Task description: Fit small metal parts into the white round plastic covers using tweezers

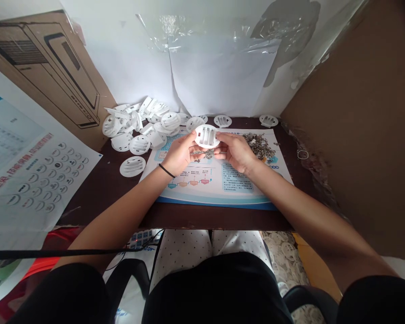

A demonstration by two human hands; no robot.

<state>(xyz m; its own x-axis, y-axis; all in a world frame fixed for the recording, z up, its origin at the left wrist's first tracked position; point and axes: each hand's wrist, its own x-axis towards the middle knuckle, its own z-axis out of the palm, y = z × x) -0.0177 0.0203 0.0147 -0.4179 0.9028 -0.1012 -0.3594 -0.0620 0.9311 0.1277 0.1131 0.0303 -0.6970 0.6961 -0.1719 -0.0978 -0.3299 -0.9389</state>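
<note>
My left hand (180,154) and my right hand (234,152) together hold a round white plastic battery holder (206,136) above the printed paper mat (219,185), its moulded cell slots facing up. Fingers of both hands press on its edges and underside. A heap of small metal contact pieces (258,145) lies on the mat just beyond my right hand, and a few more lie (202,154) beneath the holder. To the left of my left hand sits a pile of similar white plastic parts (135,125). A black band circles my left wrist.
The parts and mat rest on a dark wooden tabletop (216,220). Cardboard (351,112) stands along the right side, a printed box (43,67) and poster (30,162) at left, and a plastic-covered wall (219,67) behind. A rubber band (303,154) lies at right.
</note>
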